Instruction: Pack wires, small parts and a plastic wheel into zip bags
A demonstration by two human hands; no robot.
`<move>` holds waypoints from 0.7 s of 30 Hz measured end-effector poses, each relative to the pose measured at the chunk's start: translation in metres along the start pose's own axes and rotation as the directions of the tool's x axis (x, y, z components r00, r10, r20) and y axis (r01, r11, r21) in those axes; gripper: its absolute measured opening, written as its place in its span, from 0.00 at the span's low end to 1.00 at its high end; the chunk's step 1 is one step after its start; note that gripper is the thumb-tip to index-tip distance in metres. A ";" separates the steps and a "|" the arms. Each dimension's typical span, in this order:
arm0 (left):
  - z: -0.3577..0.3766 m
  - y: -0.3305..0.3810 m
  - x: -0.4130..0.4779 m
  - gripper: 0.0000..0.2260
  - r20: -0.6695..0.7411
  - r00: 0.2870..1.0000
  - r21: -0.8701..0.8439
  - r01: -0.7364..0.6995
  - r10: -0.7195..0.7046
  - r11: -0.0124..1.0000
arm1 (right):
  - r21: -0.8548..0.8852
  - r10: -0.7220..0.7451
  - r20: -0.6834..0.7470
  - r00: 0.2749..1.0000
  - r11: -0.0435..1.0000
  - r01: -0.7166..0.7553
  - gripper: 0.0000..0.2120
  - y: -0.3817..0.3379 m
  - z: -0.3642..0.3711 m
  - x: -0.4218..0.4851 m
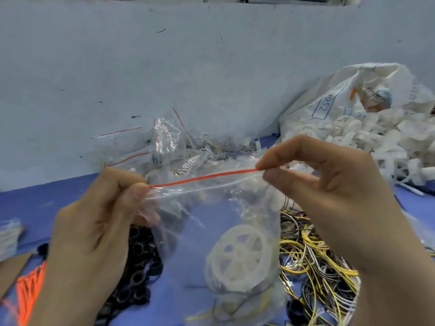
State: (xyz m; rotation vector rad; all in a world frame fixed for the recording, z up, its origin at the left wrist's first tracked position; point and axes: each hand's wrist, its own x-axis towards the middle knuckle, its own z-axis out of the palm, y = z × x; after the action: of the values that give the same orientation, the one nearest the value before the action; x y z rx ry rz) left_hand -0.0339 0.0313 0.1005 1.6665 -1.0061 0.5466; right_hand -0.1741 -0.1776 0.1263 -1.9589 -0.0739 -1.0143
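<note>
A clear zip bag [211, 222] with a red strip along its top hangs between my hands above the blue table. My left hand [98, 222] pinches the left end of the strip. My right hand [329, 184] pinches the right end between thumb and forefinger. Inside the bag lies a white plastic wheel [237, 257] with spokes, and under it some thin wires show through the plastic.
A tangle of yellow, white and black wires [315, 267] lies at the right. Black ring parts [136, 274] sit under my left hand, orange wires [30, 290] at lower left. Empty zip bags [164, 140] pile against the wall. A white sack [341, 97] spills plastic wheels [367, 135].
</note>
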 end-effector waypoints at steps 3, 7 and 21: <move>0.014 -0.006 -0.004 0.11 0.038 0.999 0.116 0.000 -0.004 0.993 | -0.043 0.120 -0.045 0.992 0.992 -0.121 0.05 0.009 -0.004 0.000; 0.019 0.000 -0.006 0.10 0.173 0.982 0.050 0.073 -0.080 0.996 | -0.094 0.262 -0.030 0.965 0.960 -0.263 0.05 0.022 -0.010 0.000; 0.011 -0.003 -0.008 0.12 0.203 0.976 -0.140 0.111 -0.082 0.984 | -0.031 0.374 0.021 0.927 0.927 -0.373 0.05 0.026 -0.017 -0.005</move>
State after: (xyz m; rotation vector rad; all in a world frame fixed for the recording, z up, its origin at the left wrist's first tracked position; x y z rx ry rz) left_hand -0.0377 0.0239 0.0889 1.6468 -1.0740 0.2384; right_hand -0.1771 -0.2036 0.1093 -1.9143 0.2905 -0.7389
